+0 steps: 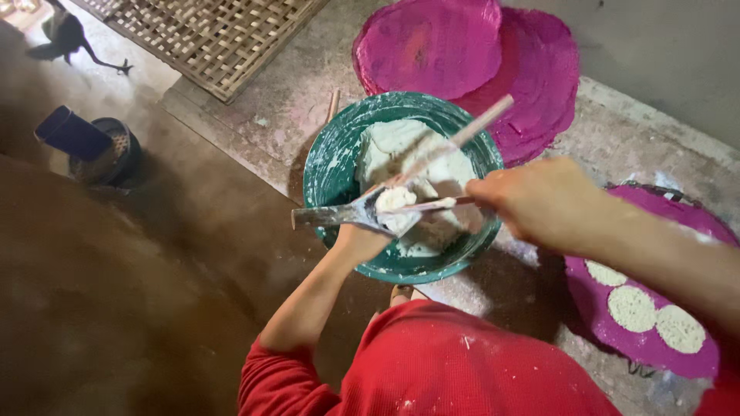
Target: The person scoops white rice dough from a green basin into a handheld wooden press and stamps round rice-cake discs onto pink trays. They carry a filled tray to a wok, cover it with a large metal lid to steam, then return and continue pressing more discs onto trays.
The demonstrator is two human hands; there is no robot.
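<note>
Left hand (pixel 358 243) gripped flat scoop (pixel 362 212), dough lump (pixel 395 199) on blade, over teal basin (pixel 327 166). Right hand (pixel 532 202) pinched thin stick (pixel 432 205), tip at lump, axis horizontal.

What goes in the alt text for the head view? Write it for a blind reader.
Over a round green bowl of white dough, the left hand holds a flat metal scoop loaded with dough while the right hand works it with a thin stick. Three white discs lie on a round magenta tray.
</note>
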